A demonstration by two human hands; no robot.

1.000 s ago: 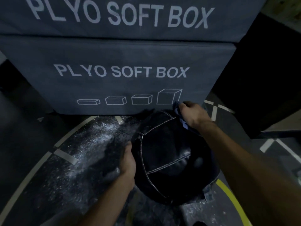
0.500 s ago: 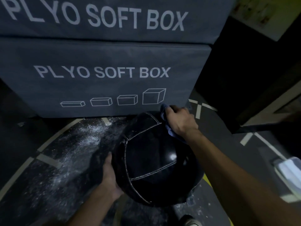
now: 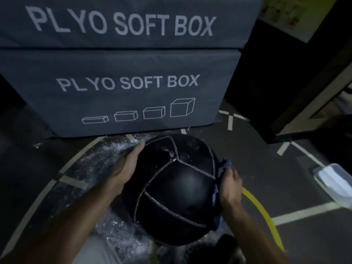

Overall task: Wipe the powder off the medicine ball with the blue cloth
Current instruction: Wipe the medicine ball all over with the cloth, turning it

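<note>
A black medicine ball (image 3: 177, 189) with grey seams sits low in front of me on the dark floor. Faint white powder smudges show on its upper panels near the seam junction. My left hand (image 3: 125, 168) lies flat against the ball's left side, fingers stretched toward the top. My right hand (image 3: 229, 187) presses the bunched blue cloth (image 3: 222, 168) against the ball's right side; part of the cloth hangs below the hand, along the ball's lower right.
Two stacked grey soft boxes (image 3: 122, 96) printed "PLYO SOFT BOX" stand right behind the ball. White powder (image 3: 91, 168) is scattered on the floor to the left. A clear plastic container (image 3: 335, 181) lies at the right. Floor lines and a yellow arc (image 3: 261, 208) run nearby.
My right hand has carried the cloth from the ball's top back down to its right side. My left hand has slid up the left side. The ball has turned, showing a seam junction.
</note>
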